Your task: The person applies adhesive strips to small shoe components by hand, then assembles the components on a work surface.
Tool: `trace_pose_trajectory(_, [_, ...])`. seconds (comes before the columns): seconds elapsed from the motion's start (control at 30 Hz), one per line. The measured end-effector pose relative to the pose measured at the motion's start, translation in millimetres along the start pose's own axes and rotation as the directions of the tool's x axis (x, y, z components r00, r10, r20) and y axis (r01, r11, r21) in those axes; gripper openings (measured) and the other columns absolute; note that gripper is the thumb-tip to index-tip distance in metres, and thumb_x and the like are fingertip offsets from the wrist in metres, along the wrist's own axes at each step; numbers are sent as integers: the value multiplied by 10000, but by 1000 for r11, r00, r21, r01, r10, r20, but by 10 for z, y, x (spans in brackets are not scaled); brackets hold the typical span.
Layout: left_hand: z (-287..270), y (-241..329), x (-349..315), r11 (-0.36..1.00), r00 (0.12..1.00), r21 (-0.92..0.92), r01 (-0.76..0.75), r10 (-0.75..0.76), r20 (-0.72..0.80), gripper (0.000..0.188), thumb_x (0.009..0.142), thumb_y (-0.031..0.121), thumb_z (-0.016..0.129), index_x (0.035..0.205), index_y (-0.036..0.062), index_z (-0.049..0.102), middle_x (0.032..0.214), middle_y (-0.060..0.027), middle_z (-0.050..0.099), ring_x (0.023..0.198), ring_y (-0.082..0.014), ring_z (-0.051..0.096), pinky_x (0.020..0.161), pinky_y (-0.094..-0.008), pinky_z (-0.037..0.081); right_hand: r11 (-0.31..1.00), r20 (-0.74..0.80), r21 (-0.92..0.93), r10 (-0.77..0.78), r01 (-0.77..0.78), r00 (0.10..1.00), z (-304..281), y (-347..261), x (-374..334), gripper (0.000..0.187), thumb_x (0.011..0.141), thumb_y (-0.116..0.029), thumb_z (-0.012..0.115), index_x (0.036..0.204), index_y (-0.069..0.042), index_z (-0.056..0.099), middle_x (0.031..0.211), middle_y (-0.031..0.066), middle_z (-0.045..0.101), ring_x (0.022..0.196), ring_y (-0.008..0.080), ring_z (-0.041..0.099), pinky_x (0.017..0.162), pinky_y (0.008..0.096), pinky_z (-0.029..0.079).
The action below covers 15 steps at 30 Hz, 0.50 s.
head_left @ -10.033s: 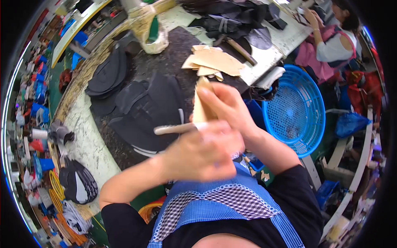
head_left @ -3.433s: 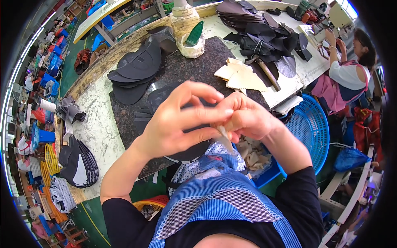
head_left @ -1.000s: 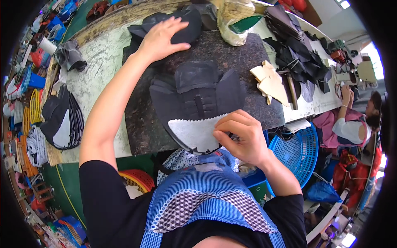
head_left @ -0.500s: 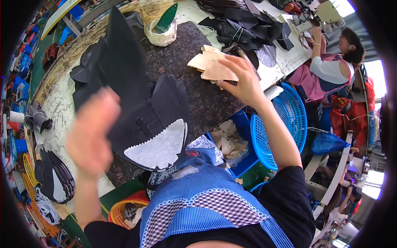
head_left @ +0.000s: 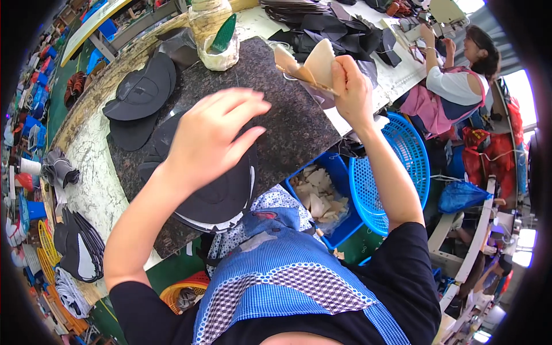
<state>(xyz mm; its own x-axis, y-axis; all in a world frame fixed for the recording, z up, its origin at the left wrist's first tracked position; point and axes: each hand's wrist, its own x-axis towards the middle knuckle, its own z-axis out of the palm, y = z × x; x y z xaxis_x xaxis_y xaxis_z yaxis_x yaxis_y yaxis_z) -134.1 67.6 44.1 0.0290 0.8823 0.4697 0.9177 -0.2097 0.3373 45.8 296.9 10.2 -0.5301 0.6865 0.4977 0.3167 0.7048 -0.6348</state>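
Observation:
My right hand [head_left: 352,92] grips several beige pieces [head_left: 317,62] with zigzag edges, raised over the right side of a dark speckled slab [head_left: 296,121]. Fingers spread and holding nothing, my left hand [head_left: 215,129] hovers above the slab's middle. Beneath it, partly hidden by the hand and forearm, lies a black cut piece [head_left: 215,201] of flat material. A white band shows along its near edge. Further left on the slab rest more black curved pieces [head_left: 144,86], overlapping one another.
At the slab's far edge stands a whitish pot [head_left: 221,56] with a green pointed object [head_left: 225,31] in it. Black pieces [head_left: 339,34] are heaped at the back right. A blue bin [head_left: 339,230] of beige scraps and a blue basket [head_left: 376,172] sit right. A co-worker [head_left: 460,80] sits beyond.
My right hand has lifted the beige pieces off the slab. My left hand has swung right, over the slab. The raised black piece is down, and the white patch is mostly covered.

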Motion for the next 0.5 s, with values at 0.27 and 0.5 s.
trace_pose_trajectory(0.27, [618,-226,811,856,968,-457,241,-246,50,761,813,178,823,1449,122,408,1463,-171,413,1323,-307,497,1054,-425,464,438,537,603,396,-667,745,31,334,-194,207,1007,-130,545,1131,-25,673,988,37,697,822,112,644,729,281,530])
trace_pose_trajectory(0.5, [1075,-706,642,726,821,-394,564,-444,359,499,852,117,752,1295,88,523,1055,-120,708,938,-221,697,835,-350,542,973,-119,201,139,-113,983,98,501,-190,214,945,-55,636,1152,-15,673,924,75,693,804,136,629,726,276,515])
